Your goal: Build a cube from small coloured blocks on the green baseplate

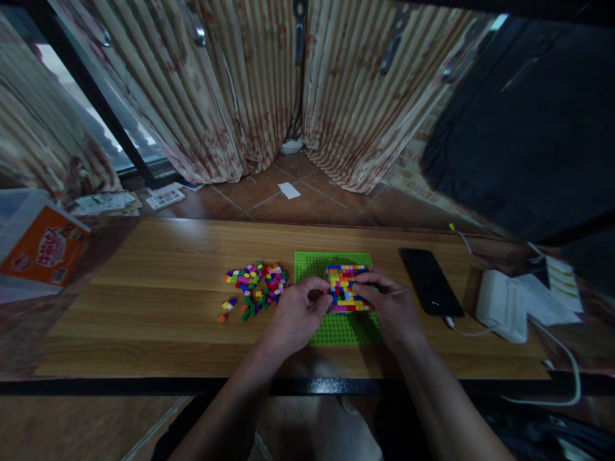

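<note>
A multicoloured block of toy bricks [343,291], rectangular and several bricks wide, lies on a green studded baseplate [331,334]. My left hand [300,310] is at the block's left side, thumb and forefinger closed in a pinch close to its edge. Whatever the pinch holds, if anything, is too small to name. From the right, my right hand [389,299] grips the block, with its fingers reaching over the top bricks and hiding the right part. Left of the baseplate, a pile of loose toy bricks [247,278] in many colours is spread on the wooden table [158,301].
A black phone [431,282] lies right of the baseplate, its cable running to a white power box [502,304]. Papers [548,298] lie beyond that. At far left stands a clear plastic bin [24,211] with an orange label. Curtains [259,83] hang behind the table.
</note>
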`<move>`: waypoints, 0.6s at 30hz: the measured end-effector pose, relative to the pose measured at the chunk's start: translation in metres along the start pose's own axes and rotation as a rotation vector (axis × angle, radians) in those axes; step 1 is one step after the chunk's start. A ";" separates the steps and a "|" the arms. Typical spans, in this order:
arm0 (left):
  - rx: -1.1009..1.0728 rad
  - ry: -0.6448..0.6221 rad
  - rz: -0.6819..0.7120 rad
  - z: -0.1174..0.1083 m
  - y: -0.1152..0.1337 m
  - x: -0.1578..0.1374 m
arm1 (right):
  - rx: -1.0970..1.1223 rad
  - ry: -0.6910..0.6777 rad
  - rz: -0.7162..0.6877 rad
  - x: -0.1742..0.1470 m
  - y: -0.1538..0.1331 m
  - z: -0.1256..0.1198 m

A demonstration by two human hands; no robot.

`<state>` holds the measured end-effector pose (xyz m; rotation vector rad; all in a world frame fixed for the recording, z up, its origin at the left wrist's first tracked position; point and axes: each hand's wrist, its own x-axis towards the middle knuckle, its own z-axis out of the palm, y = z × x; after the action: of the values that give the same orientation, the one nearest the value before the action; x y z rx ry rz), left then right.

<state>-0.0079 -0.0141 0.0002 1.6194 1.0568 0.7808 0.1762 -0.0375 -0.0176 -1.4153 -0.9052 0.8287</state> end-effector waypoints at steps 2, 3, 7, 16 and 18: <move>-0.020 0.005 -0.017 0.000 0.003 -0.001 | 0.001 0.003 0.006 0.000 0.000 0.001; -0.028 0.005 -0.024 0.000 0.005 -0.001 | -0.002 0.006 0.009 0.000 0.000 0.001; -0.034 -0.006 -0.024 -0.001 0.006 -0.001 | -0.025 -0.002 0.012 0.000 0.000 0.000; -0.006 0.104 0.025 -0.028 -0.006 0.002 | 0.187 0.245 0.012 0.006 -0.011 -0.008; -0.001 0.155 0.015 -0.049 -0.010 0.003 | 0.119 0.272 -0.091 0.002 -0.013 -0.004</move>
<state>-0.0526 0.0088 0.0050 1.5871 1.1540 0.9284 0.1799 -0.0371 -0.0041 -1.3343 -0.6949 0.5942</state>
